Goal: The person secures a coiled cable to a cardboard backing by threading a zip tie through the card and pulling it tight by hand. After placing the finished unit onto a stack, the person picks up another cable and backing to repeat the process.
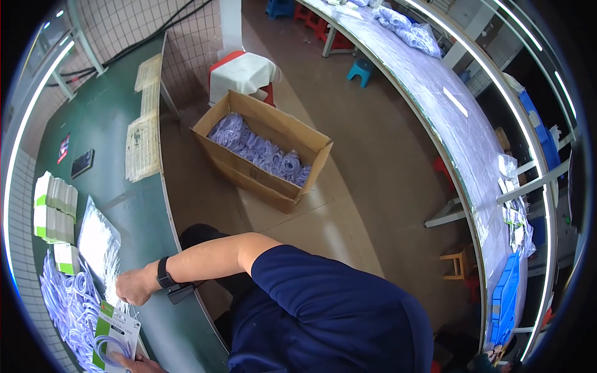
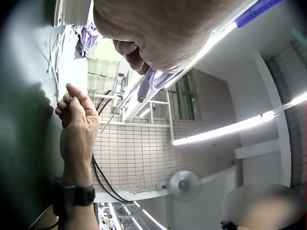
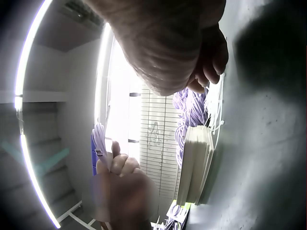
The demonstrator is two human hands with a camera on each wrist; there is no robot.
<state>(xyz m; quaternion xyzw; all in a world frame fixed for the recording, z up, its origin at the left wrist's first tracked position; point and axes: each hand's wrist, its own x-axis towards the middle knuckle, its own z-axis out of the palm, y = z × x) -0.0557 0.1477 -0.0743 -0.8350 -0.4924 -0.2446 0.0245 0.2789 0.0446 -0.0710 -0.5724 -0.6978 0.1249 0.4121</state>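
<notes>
Green-edged card, print unreadable, with purple cable in left hand.

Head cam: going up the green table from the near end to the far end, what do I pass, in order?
Packaged cable in the left hand → bag of white ties → stacks of green-edged cards → phone → pale tray at the far end.
</notes>
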